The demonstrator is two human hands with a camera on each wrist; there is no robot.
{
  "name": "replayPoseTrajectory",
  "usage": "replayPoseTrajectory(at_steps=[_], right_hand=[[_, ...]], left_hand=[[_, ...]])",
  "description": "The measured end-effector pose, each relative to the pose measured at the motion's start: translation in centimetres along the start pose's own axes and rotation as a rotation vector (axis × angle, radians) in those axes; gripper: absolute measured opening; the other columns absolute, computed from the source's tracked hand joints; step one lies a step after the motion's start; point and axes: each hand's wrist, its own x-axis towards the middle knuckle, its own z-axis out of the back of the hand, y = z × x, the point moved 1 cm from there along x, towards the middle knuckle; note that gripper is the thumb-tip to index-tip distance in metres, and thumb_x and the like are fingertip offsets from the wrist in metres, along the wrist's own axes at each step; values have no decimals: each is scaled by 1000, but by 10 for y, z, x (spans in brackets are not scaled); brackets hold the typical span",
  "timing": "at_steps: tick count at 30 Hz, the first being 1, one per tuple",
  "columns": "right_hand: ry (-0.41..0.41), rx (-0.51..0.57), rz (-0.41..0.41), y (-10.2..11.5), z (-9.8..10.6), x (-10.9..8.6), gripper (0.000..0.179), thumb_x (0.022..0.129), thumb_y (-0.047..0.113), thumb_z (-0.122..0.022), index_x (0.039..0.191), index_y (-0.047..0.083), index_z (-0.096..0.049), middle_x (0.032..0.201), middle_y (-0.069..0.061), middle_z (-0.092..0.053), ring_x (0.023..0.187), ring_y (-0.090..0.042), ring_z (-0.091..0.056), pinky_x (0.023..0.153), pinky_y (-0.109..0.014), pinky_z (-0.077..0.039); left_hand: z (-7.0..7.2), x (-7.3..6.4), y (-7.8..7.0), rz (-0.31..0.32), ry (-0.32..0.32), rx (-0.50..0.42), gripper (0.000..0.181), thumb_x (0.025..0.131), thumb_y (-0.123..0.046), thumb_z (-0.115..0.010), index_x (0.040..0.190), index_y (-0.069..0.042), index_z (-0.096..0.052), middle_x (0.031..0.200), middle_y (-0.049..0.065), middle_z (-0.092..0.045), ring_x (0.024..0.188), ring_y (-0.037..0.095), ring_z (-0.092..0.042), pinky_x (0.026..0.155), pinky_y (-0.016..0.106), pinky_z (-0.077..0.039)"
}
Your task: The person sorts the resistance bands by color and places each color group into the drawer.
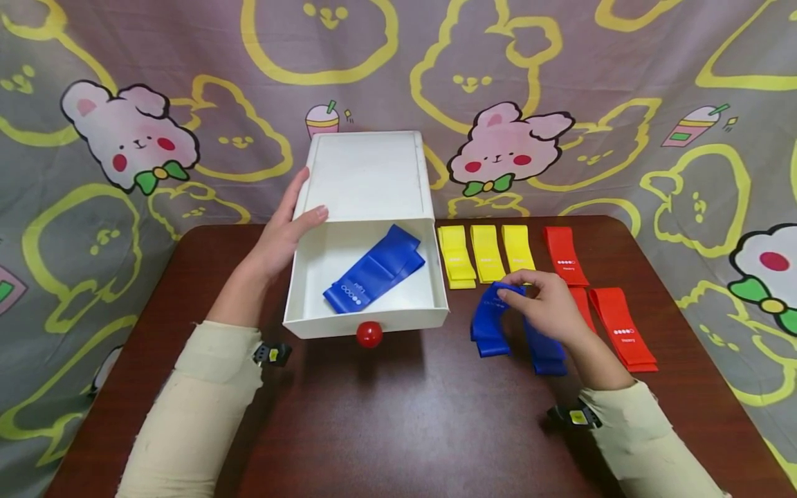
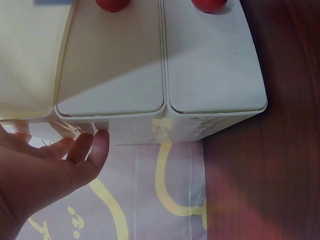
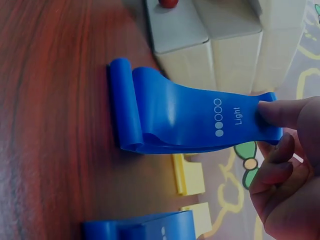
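Observation:
My right hand [image 1: 548, 304] pinches one end of a blue resistance band [image 3: 190, 115] marked "Light" between thumb and fingers. That end is raised, while the folded far end hangs low over the table. Beneath the hand lies another blue band [image 1: 546, 349]. Across the white cabinet [image 1: 367, 173], my left hand [image 1: 277, 235] rests at the left side, its thumb on the top near the front edge. In the left wrist view its fingertips [image 2: 101, 142] touch the cabinet's side. The top drawer [image 1: 398, 321] stands pulled out, with blue banding [image 1: 376, 270] lying aslant inside.
Right of the cabinet, three yellow bands [image 1: 488, 256] lie in a row. Red bands [image 1: 623, 328] lie farther right, one partly behind my right hand. A red knob [image 1: 369, 335] sticks out from the drawer front. Patterned cloth [image 1: 373, 62] hangs behind the table [image 1: 373, 429].

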Motion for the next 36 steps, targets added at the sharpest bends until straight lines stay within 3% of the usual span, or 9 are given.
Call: replayPoseTrajectory(at_steps=[6, 14, 21, 23, 26, 28, 33, 36], right_hand=[[-66, 40, 7, 12, 3, -1, 16, 93, 18, -74, 105, 8, -75, 87, -6, -70, 55, -24, -53, 47, -30, -45], [-195, 113, 17, 28, 11, 3, 18, 92, 7, -72, 109, 2, -73, 77, -8, -67, 53, -19, -44, 45, -26, -36], [-307, 227, 18, 46, 22, 11, 21, 95, 8, -69, 113, -4, -70, 101, -3, -69, 92, -17, -60, 70, -21, -51], [-340, 296, 11, 52, 25, 13, 22, 94, 9, -70, 113, -3, -71, 101, -3, -69, 89, -16, -61, 67, -20, -52], [-392, 415, 18, 61, 30, 17, 19, 92, 7, -72, 109, -2, -72, 94, -6, -68, 68, -16, -60, 54, -18, -47], [-429, 472, 43, 68, 34, 20, 16, 91, 4, -72, 106, -2, -73, 91, -8, -68, 62, -17, -61, 53, -19, -47], [-486, 549, 125, 88, 42, 26, 13, 90, 0, -72, 102, -3, -74, 95, -11, -68, 79, -20, -66, 73, -22, -55], [-491, 582, 167, 100, 46, 29, 13, 90, -1, -71, 102, -5, -74, 96, -14, -67, 80, -21, -66, 75, -23, -55]], left_hand=[[0, 0, -1, -5, 4, 7, 81, 97, -39, -59, 160, -40, -8, 159, 8, -21, 116, 36, -54, 79, 39, -56], [0, -1, -2, 1, 6, 12, 80, 98, -39, -59, 160, -41, -8, 160, 5, -19, 117, 36, -52, 81, 40, -56], [0, -1, -2, 3, 8, 11, 81, 98, -39, -59, 160, -42, -8, 159, 6, -20, 116, 35, -53, 80, 40, -56], [0, -1, -2, 4, 8, 11, 81, 97, -39, -59, 160, -42, -8, 159, 6, -20, 117, 35, -53, 81, 40, -56], [0, -1, -2, 5, 4, 15, 81, 97, -40, -59, 160, -42, -8, 160, 5, -19, 117, 35, -53, 81, 40, -56], [0, -1, -2, 6, 2, 17, 81, 97, -40, -59, 160, -41, -8, 160, 5, -19, 118, 35, -52, 82, 41, -56], [0, 0, -2, 9, -2, 27, 81, 97, -41, -59, 160, -41, -8, 161, 4, -18, 120, 35, -51, 84, 42, -55], [0, 0, -1, 14, -3, 27, 81, 97, -41, -59, 160, -41, -8, 161, 4, -18, 120, 35, -51, 84, 42, -55]])
